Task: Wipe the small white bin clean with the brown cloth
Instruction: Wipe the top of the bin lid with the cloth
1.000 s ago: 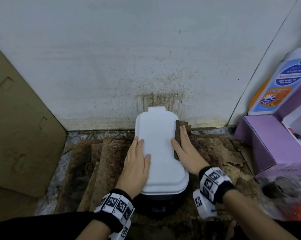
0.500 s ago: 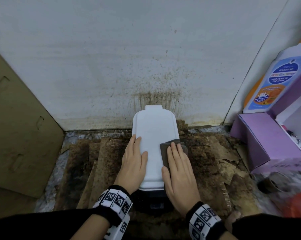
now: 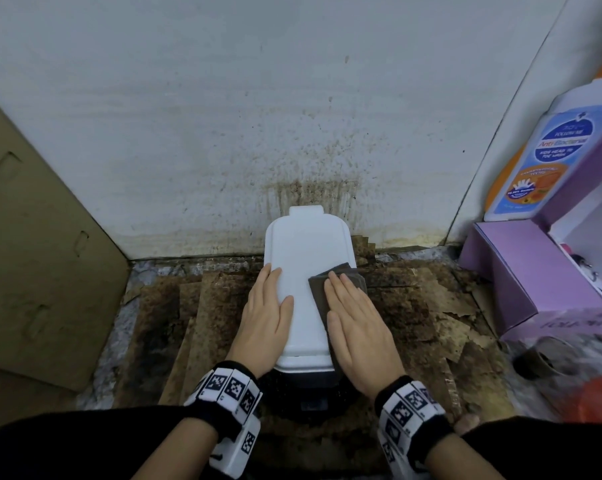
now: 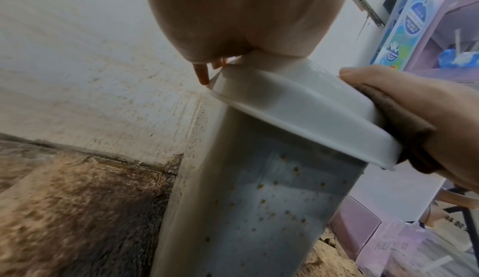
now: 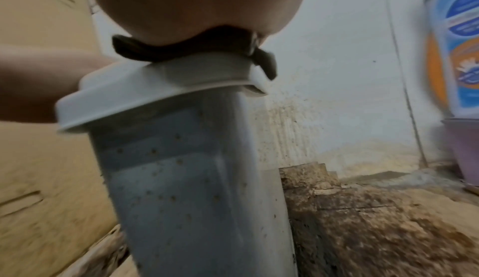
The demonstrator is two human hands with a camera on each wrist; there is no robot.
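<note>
The small white bin (image 3: 306,258) stands on the floor against the wall, lid closed. Its side (image 4: 259,209) (image 5: 186,189) is speckled with brown spots. My left hand (image 3: 266,317) lies flat on the lid's left edge, fingers straight. My right hand (image 3: 356,323) presses the brown cloth (image 3: 322,289) flat onto the right half of the lid, fingers straight. The cloth (image 4: 399,121) (image 5: 181,49) hangs a little over the lid's right edge beneath the palm.
Stained cardboard sheets (image 3: 202,317) cover the floor around the bin. The wall (image 3: 292,133) behind is spattered brown. A large cardboard panel (image 3: 32,254) leans at the left. A purple box (image 3: 535,271) and a wash bottle (image 3: 542,157) stand at the right.
My right hand came off the lid's right side onto its top, spreading the cloth flat, then slid a little toward the far end. The left hand stayed on the left edge.
</note>
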